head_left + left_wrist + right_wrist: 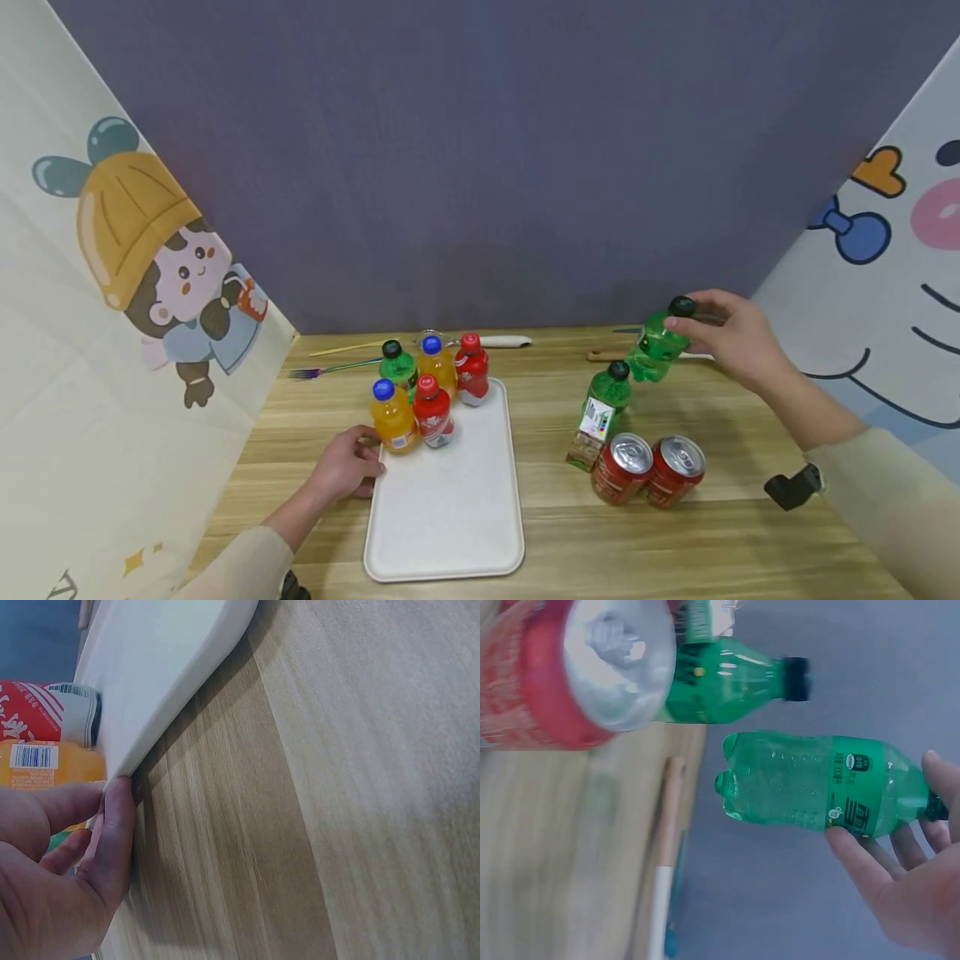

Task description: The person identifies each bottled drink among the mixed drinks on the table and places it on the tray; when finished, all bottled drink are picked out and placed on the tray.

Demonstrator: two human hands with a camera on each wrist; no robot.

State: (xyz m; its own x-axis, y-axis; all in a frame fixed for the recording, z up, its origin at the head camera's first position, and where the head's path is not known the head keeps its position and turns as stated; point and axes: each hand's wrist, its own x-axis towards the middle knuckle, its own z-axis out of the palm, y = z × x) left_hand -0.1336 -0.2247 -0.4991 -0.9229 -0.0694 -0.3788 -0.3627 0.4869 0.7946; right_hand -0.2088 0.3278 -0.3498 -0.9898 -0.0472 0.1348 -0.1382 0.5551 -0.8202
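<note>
My right hand [731, 337] grips a green soda bottle [802, 784] with a black cap around its upper part. The bottle hangs slightly tilted above the table, its base free in the right wrist view. At the left edge of a white tray [450, 517], my left hand [348, 465] pinches the rim between thumb and fingers. Standing at the tray's far end are two orange drink bottles [393, 417] with blue caps, two red bottles [432, 412] and a green bottle [398, 364]. Another green bottle [611, 387] stands right of the tray, partly behind a small carton [591, 429].
Two red cans [618, 479] stand side by side in front of the carton. Along the back wall lie a fork [333, 369], a yellow utensil [352, 347], a strainer with a white handle [504, 341] and a wooden-handled utensil [603, 356]. Printed panels flank both sides.
</note>
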